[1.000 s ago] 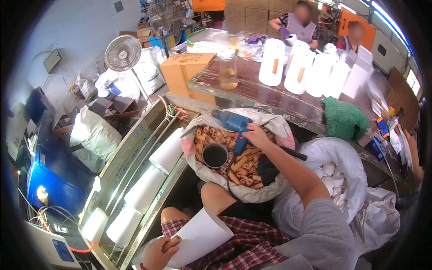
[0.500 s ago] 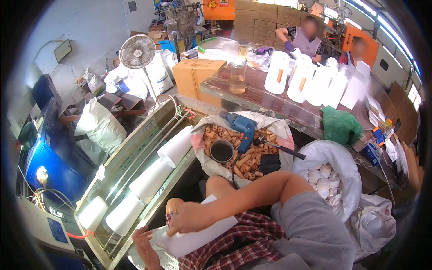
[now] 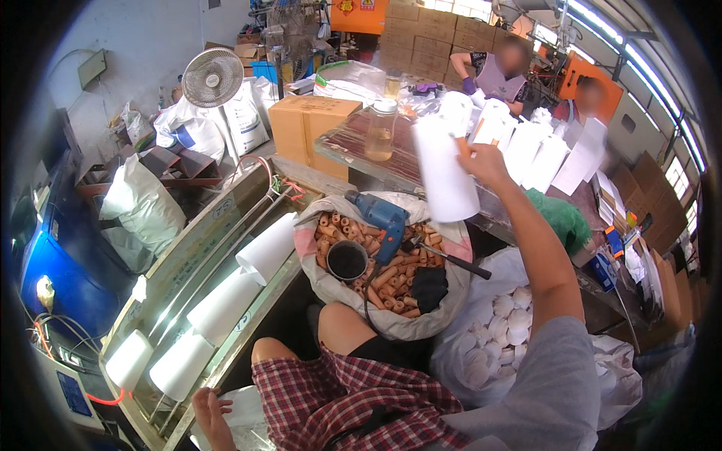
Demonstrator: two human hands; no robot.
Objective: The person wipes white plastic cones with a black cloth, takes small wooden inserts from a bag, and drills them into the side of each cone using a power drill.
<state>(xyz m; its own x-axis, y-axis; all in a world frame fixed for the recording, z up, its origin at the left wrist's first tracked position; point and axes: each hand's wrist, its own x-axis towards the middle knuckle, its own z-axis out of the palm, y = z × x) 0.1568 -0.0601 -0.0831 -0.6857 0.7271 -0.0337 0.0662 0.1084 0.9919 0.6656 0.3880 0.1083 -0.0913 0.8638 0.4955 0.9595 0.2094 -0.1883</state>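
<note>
Raised over the edge of the dark table, my right hand grips a white cylindrical jug by its wooden handle. The jug is slightly tilted and blurred, just in front of several similar white jugs on the table. Low at the left, my left hand holds nothing, its fingers loosely curled and apart, near the wooden trough. Several white cylinders rest in that trough along metal rods. Between my knees and the table, a blue drill lies on a sack of wooden handles.
A hammer, a dark cup and black cloth lie on the handles. White round pieces fill a bag beside it. The table bears a bottle and green cloth. A co-worker sits beyond.
My right hand has swung up and away from my lap to the table, carrying the white jug. My left hand has moved slightly down and left. The view has shifted a little.
</note>
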